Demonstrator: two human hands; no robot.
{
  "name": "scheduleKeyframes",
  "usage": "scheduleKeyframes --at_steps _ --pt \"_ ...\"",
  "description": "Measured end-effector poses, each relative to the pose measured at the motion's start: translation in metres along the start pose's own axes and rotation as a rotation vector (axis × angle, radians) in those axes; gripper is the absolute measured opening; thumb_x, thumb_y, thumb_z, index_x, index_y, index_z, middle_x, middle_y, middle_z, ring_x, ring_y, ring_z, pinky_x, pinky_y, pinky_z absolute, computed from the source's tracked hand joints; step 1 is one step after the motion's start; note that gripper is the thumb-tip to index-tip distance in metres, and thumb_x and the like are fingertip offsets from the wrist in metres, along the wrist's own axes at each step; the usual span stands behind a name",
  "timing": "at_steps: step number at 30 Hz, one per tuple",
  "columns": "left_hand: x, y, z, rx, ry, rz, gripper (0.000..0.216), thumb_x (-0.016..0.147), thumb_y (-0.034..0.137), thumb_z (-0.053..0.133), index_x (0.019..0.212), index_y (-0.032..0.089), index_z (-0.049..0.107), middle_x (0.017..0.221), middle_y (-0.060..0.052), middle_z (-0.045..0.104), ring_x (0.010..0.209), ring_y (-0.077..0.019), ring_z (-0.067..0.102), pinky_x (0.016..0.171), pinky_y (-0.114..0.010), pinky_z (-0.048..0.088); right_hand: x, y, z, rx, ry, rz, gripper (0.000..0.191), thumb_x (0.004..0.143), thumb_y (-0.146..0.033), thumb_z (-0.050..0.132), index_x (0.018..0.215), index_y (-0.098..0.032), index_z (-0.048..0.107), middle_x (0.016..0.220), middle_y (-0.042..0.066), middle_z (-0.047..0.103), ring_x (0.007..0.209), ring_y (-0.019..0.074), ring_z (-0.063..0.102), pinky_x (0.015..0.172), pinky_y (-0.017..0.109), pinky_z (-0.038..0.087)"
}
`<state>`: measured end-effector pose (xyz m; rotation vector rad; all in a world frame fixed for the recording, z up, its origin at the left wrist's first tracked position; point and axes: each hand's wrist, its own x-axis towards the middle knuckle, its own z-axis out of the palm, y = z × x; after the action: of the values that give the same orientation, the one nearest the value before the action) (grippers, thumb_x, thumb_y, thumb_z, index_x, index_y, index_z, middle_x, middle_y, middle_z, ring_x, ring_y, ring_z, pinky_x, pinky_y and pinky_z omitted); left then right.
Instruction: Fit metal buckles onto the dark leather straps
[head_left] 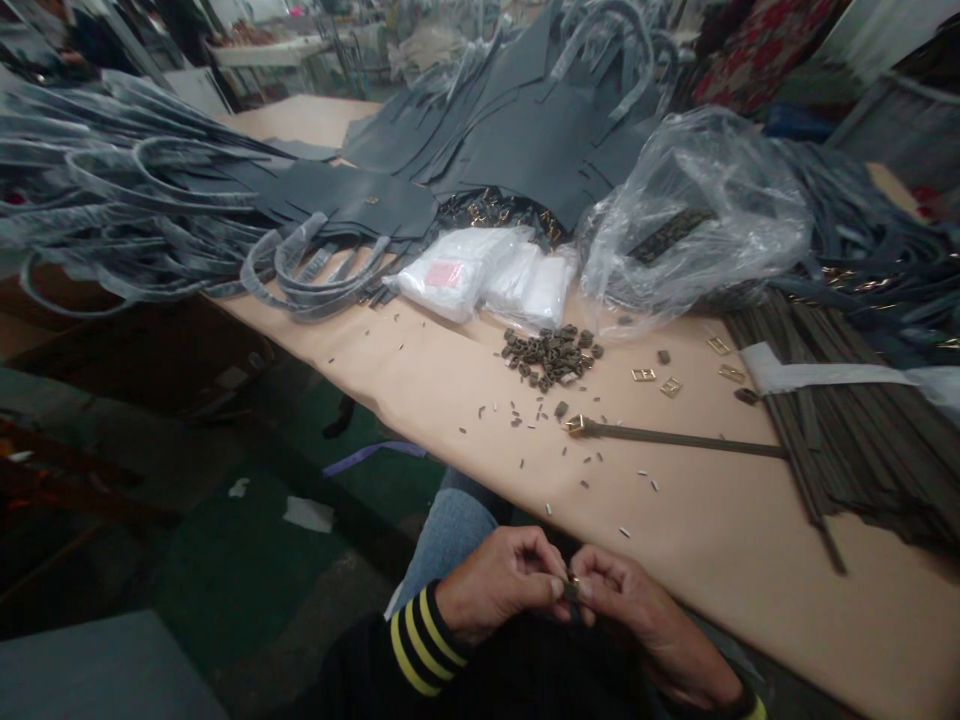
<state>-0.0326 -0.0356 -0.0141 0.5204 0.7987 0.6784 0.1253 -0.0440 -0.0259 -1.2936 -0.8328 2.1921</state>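
Observation:
My left hand (506,582) and my right hand (630,605) meet over my lap, below the near edge of the table (712,530). Both pinch one small dark piece with a glint of brass (571,588) between their fingertips; what it is stays too small to name. On the table ahead lies a dark strap with a brass buckle on its end (675,438). Beyond it sits a heap of small dark loops (551,352), and several loose brass buckles (660,380) lie beside that. Tiny dark and pale offcuts are scattered around.
Grey bag panels with wrapped handles (187,200) are stacked across the left and back. Small white plastic packets (487,275) and a big crumpled clear bag (690,220) lie mid-table. A bundle of dark straps (855,430) covers the right side. Cardboard boxes (142,350) stand on the floor at the left.

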Motion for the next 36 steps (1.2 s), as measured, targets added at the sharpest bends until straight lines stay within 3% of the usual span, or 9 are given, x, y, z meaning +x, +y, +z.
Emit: scheduleKeyframes --at_steps 5,13,20,24,26,29,32,36 --pt "0.000 0.001 0.004 0.017 0.097 -0.013 0.033 0.053 0.029 0.072 0.066 0.011 0.047 0.057 0.000 0.058 0.049 -0.0094 0.055 0.051 -0.021 0.042 -0.001 -0.008 0.000 -0.034 -0.022 -0.071 0.031 0.063 -0.041 0.066 0.064 -0.015 0.051 0.058 -0.001 0.058 0.053 0.0087 0.046 0.053 0.021 0.032" --pt "0.004 -0.004 0.005 0.246 0.170 0.120 0.019 0.068 0.022 0.058 0.071 0.014 0.042 0.058 0.001 0.056 0.054 -0.0104 0.056 0.054 -0.023 0.043 -0.005 -0.015 0.004 -0.360 0.020 -0.210 0.016 0.078 -0.033 0.048 0.080 -0.018 0.046 0.072 0.002 0.059 0.068 0.0147 0.054 0.064 0.029 0.040" --pt "-0.004 -0.004 0.011 0.581 0.218 0.182 0.005 0.071 0.016 0.051 0.071 0.016 0.046 0.069 0.000 0.051 0.062 -0.0105 0.052 0.055 -0.021 0.042 -0.006 -0.021 0.006 -0.669 0.116 -0.267 0.008 0.075 -0.021 0.044 0.068 -0.018 0.044 0.065 0.000 0.053 0.067 0.0154 0.051 0.063 0.028 0.040" --pt "-0.006 0.005 0.008 0.672 0.099 0.208 0.014 0.070 0.015 0.053 0.084 0.016 0.052 0.086 -0.003 0.049 0.075 -0.0117 0.048 0.058 -0.020 0.041 -0.011 -0.029 0.007 -0.733 0.097 -0.232 0.008 0.072 -0.022 0.043 0.065 -0.019 0.042 0.066 0.000 0.051 0.070 0.0163 0.049 0.063 0.027 0.038" --pt "-0.004 0.008 0.004 0.582 -0.019 0.141 0.021 0.068 0.019 0.058 0.088 0.015 0.052 0.085 -0.003 0.050 0.073 -0.0106 0.048 0.057 -0.019 0.040 -0.014 -0.031 0.008 -0.733 0.067 -0.205 0.009 0.072 -0.025 0.043 0.065 -0.019 0.040 0.066 -0.001 0.050 0.070 0.0163 0.048 0.062 0.026 0.038" --pt "0.001 0.004 -0.005 0.293 -0.154 -0.027 0.030 0.062 0.029 0.066 0.080 0.013 0.048 0.067 0.001 0.054 0.057 -0.0073 0.050 0.052 -0.019 0.039 -0.016 -0.030 0.009 -0.770 0.041 -0.176 0.011 0.072 -0.028 0.041 0.064 -0.020 0.038 0.063 -0.002 0.046 0.066 0.0156 0.045 0.057 0.025 0.036" --pt "0.005 -0.004 -0.010 0.052 -0.192 -0.096 0.041 0.051 0.031 0.075 0.074 0.014 0.045 0.060 0.002 0.056 0.052 -0.0076 0.053 0.051 -0.020 0.043 -0.017 -0.029 0.008 -0.817 0.031 -0.181 0.012 0.073 -0.028 0.038 0.065 -0.020 0.038 0.061 -0.002 0.044 0.062 0.0149 0.044 0.055 0.025 0.035" --pt "0.006 -0.008 -0.009 -0.110 -0.195 -0.080 0.039 0.053 0.030 0.075 0.072 0.012 0.047 0.058 0.002 0.057 0.046 -0.0076 0.054 0.045 -0.019 0.046 -0.020 -0.031 0.008 -0.809 0.012 -0.138 0.010 0.075 -0.025 0.037 0.067 -0.020 0.038 0.060 -0.003 0.046 0.055 0.0127 0.046 0.052 0.024 0.036"
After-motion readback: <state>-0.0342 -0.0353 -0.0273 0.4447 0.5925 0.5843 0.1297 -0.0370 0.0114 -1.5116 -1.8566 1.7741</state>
